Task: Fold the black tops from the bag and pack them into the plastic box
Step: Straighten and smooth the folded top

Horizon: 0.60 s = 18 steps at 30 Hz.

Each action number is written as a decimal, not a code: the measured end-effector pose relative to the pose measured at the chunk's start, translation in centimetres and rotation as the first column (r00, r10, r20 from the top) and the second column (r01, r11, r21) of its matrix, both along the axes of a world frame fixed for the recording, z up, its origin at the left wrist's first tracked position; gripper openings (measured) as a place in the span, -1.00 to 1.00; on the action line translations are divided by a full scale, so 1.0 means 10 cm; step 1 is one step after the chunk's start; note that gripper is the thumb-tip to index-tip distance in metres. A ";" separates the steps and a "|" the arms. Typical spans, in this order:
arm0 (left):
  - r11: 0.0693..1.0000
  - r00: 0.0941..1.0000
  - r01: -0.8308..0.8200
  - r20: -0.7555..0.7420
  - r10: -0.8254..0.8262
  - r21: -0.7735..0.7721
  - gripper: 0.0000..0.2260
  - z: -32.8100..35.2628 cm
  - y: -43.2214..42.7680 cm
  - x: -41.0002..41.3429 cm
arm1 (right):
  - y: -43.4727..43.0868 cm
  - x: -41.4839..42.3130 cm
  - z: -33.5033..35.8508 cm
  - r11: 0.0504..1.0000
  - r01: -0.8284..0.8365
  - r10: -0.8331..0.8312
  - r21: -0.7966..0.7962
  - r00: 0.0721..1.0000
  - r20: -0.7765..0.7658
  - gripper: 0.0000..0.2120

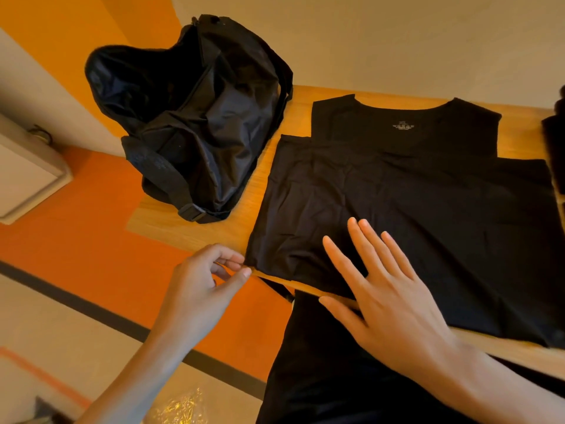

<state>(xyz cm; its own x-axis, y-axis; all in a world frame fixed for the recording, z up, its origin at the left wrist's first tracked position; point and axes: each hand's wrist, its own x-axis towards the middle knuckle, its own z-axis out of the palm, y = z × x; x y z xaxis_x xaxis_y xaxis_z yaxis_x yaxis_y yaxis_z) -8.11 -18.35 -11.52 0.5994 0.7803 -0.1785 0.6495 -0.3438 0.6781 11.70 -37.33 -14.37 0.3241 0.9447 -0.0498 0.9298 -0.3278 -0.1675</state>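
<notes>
A black sleeveless top lies spread on the wooden table, its lower half folded up over its body, neckline at the far side. My left hand pinches the top's near left corner at the table's front edge. My right hand lies flat with straight fingers on the fabric near that edge. An open black bag slumps on the table's left end, beside the top. The plastic box is not in view.
More black fabric shows at the right edge of the table. A pale cabinet corner stands at the left over the orange floor. Crinkled clear wrapping lies at the bottom.
</notes>
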 end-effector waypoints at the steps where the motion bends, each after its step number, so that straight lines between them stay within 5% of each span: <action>1: 1.000 1.000 -0.014 0.012 0.014 -0.005 -0.88 -0.01 -0.01 0.00 | 0.02 -0.01 -0.02 1.000 -0.003 0.004 -0.024 1.000 0.014 -0.28; 12: 0.981 0.969 -0.137 0.187 0.161 -0.135 -0.88 -0.05 -0.05 0.11 | 0.02 -0.01 -0.05 0.997 -0.013 0.018 -0.075 0.998 0.066 -0.28; 18: 0.861 0.950 -0.073 0.228 0.214 -0.504 -0.81 0.01 0.00 0.13 | 0.02 0.00 -0.06 0.997 -0.022 0.027 -0.069 0.997 0.075 -0.28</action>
